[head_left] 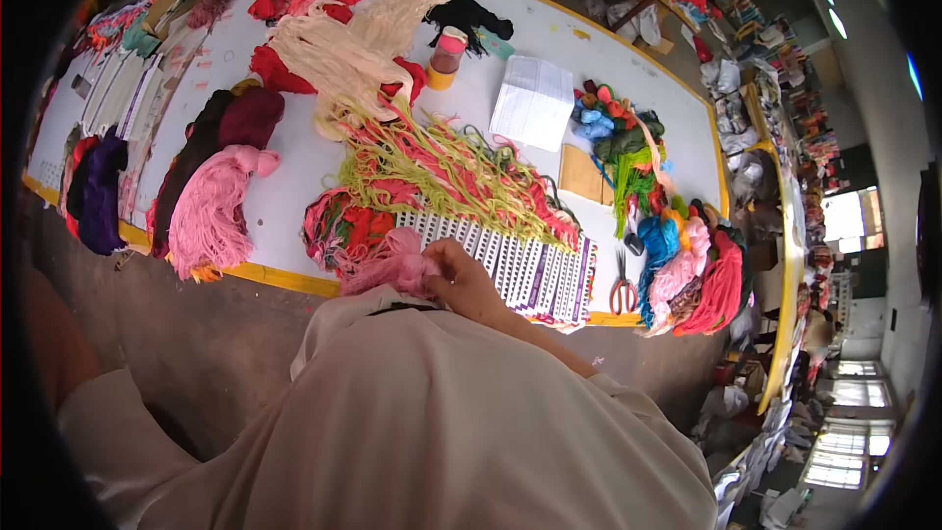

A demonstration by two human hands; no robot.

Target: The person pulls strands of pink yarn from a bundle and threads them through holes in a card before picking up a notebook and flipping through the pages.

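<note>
- Shirt (510, 432): nearest, in front of the yellow edge of the worktop (589, 59).
- Left grip: out of view, so its state cannot be told.
- Right grip (463, 280): fingers closed on the pink yarn (391, 260), by the near edge.
- This bunch looks light, soft and limp, hardly fragile but apt to tangle; gathering many strands together should hold better than pinching one.
- Cards (535, 280): just beside that hand, punched with holes, likely stiff.
- Green-red yarn (442, 172): loose, partly over the cards.
- Cream yarn (329, 49): farther back, heaped.
</note>
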